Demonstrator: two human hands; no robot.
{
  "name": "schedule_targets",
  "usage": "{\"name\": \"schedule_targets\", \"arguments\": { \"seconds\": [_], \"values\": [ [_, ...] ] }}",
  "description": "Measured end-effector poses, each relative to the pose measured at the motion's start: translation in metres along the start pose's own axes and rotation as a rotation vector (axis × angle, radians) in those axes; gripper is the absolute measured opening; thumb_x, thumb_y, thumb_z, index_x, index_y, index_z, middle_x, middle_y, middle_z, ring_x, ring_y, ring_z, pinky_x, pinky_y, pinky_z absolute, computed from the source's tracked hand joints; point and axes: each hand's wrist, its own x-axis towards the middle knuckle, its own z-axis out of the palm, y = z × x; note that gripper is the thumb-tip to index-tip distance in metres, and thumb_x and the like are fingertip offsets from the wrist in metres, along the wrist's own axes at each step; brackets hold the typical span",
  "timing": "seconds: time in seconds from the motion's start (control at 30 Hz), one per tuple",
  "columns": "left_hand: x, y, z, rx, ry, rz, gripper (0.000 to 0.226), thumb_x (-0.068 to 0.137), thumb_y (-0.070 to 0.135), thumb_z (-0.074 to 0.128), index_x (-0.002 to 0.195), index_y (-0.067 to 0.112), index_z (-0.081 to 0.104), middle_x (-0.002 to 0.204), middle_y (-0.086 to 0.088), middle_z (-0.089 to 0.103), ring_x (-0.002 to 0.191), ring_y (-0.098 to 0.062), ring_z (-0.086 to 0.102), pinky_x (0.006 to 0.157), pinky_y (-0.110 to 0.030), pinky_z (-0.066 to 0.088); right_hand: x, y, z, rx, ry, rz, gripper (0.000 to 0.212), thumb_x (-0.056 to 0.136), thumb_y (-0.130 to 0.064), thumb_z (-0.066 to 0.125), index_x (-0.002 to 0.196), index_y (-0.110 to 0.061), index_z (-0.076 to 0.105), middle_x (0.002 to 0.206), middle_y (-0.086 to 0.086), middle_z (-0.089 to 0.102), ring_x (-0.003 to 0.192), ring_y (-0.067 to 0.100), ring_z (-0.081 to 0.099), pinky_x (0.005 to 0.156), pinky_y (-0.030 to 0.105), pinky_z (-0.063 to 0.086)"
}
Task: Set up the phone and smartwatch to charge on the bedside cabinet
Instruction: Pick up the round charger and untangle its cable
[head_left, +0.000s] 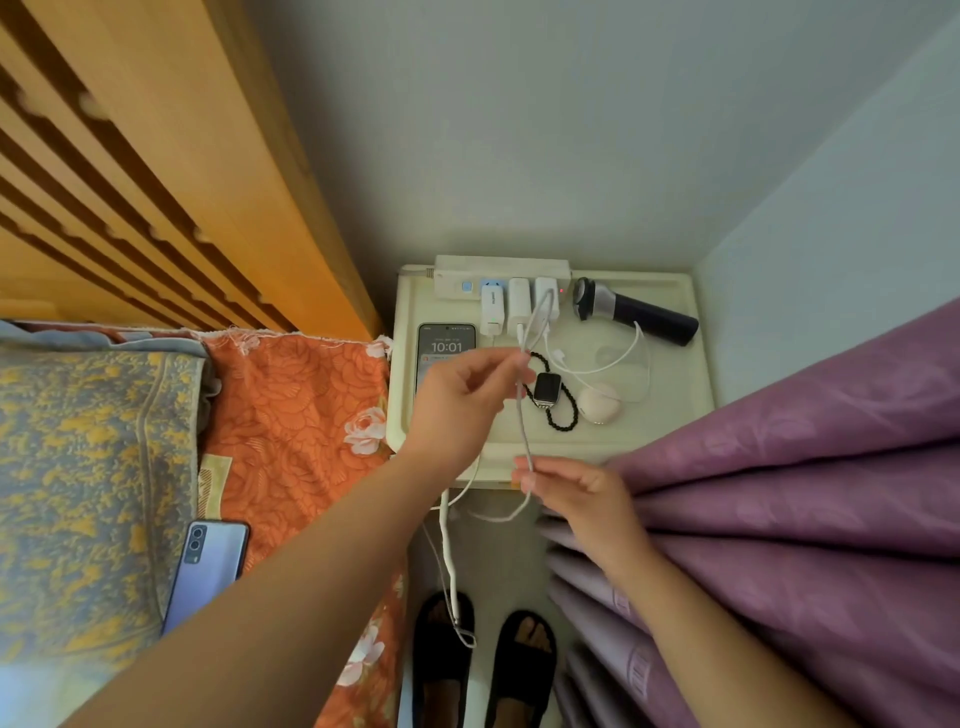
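A phone (445, 343) lies screen-up on the cream bedside cabinet (670, 415), its lit screen reading 10:01. A smartwatch (547, 388) with a black beaded band rests near the cabinet's middle. A white charging cable (524, 421) runs down from the adapters (519, 304) in the power strip (452, 283). My left hand (465, 400) pinches this cable above the phone, hiding its lower half. My right hand (576, 493) pinches the same cable lower down, at the cabinet's front edge. The cable's end loops below the cabinet.
A black shaver (636, 312), a second white cable (597, 364) and a small cream case (600, 404) lie on the cabinet. A second phone (208, 566) rests face-down on the bed at left. A purple curtain (805, 493) hangs at right. My slippered feet (483, 670) stand below.
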Motion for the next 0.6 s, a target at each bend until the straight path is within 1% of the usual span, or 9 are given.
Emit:
{"name": "schedule_targets", "arguments": {
  "seconds": [0.1,0.17,0.23,0.3,0.33,0.4,0.47,0.53,0.6],
  "values": [
    [-0.003,0.001,-0.001,-0.098,-0.019,-0.108,0.05,0.094,0.054,0.038,0.108,0.019,0.069,0.099,0.003,0.076,0.091,-0.008,0.071,0.083,-0.027,0.054,0.003,-0.027,0.003,0.049,0.042,-0.052,0.022,0.079,-0.008,0.069,0.101,-0.01,0.072,0.064,-0.014,0.071,0.063,-0.006,0.06,0.078,0.027,0.051],
    [-0.01,-0.008,-0.003,-0.151,-0.07,-0.184,0.074,0.086,0.068,0.021,0.114,0.017,0.068,0.101,0.002,0.076,0.095,-0.007,0.07,0.09,-0.028,0.051,0.006,-0.042,0.004,0.054,0.077,-0.12,0.023,0.08,-0.007,0.068,0.103,-0.008,0.071,0.08,-0.008,0.074,0.072,-0.008,0.063,0.078,0.023,0.053],
    [-0.017,-0.018,-0.005,-0.192,-0.097,-0.223,0.083,0.081,0.071,0.013,0.116,0.018,0.067,0.103,0.002,0.075,0.099,-0.007,0.069,0.093,-0.028,0.049,0.009,-0.055,0.005,0.09,0.118,-0.159,0.024,0.081,-0.007,0.067,0.105,-0.01,0.07,0.092,0.0,0.075,0.079,-0.002,0.067,0.076,0.016,0.053],
    [-0.021,-0.028,-0.005,-0.182,-0.116,-0.237,0.074,0.084,0.07,0.02,0.117,0.023,0.067,0.107,0.003,0.074,0.103,-0.006,0.067,0.093,-0.027,0.047,0.012,-0.067,0.006,0.141,0.145,-0.163,0.021,0.082,-0.01,0.066,0.102,-0.014,0.072,0.089,0.0,0.077,0.079,0.004,0.068,0.075,0.016,0.055],
    [-0.023,-0.032,-0.004,-0.153,-0.135,-0.236,0.058,0.088,0.066,0.033,0.114,0.028,0.068,0.108,0.005,0.074,0.104,-0.005,0.066,0.092,-0.025,0.047,0.013,-0.074,0.008,0.153,0.146,-0.171,0.019,0.083,-0.011,0.066,0.1,-0.016,0.072,0.089,0.0,0.077,0.079,0.006,0.068,0.075,0.018,0.054],
    [-0.028,-0.042,0.0,-0.062,-0.2,-0.26,0.02,0.09,0.04,0.061,0.108,0.033,0.067,0.109,0.007,0.072,0.105,-0.002,0.065,0.089,-0.018,0.048,0.017,-0.087,0.01,0.178,0.131,-0.196,0.019,0.082,-0.012,0.067,0.099,-0.018,0.073,0.089,0.002,0.077,0.081,0.011,0.069,0.079,0.023,0.055],
    [-0.031,-0.052,0.005,-0.011,-0.264,-0.286,0.021,0.087,0.02,0.068,0.108,0.024,0.07,0.106,0.004,0.073,0.101,-0.003,0.067,0.086,-0.014,0.048,0.021,-0.1,0.012,0.201,0.119,-0.217,0.018,0.082,-0.012,0.067,0.098,-0.019,0.073,0.088,0.0,0.077,0.083,0.013,0.071,0.08,0.025,0.056],
    [-0.033,-0.058,0.007,0.013,-0.277,-0.287,0.021,0.088,0.017,0.067,0.108,0.015,0.072,0.103,0.001,0.075,0.096,0.0,0.068,0.082,-0.011,0.046,0.026,-0.111,0.013,0.212,0.108,-0.243,0.017,0.083,-0.012,0.066,0.096,-0.021,0.072,0.088,-0.001,0.077,0.084,0.013,0.072,0.076,0.022,0.057],
    [-0.033,-0.057,0.005,0.022,-0.263,-0.275,0.019,0.09,0.017,0.065,0.107,0.013,0.072,0.1,0.002,0.074,0.087,0.009,0.066,0.076,-0.005,0.044,0.03,-0.12,0.012,0.24,0.113,-0.256,0.017,0.084,-0.013,0.066,0.097,-0.02,0.072,0.09,0.001,0.076,0.086,0.015,0.072,0.074,0.022,0.057]
  ]
}}
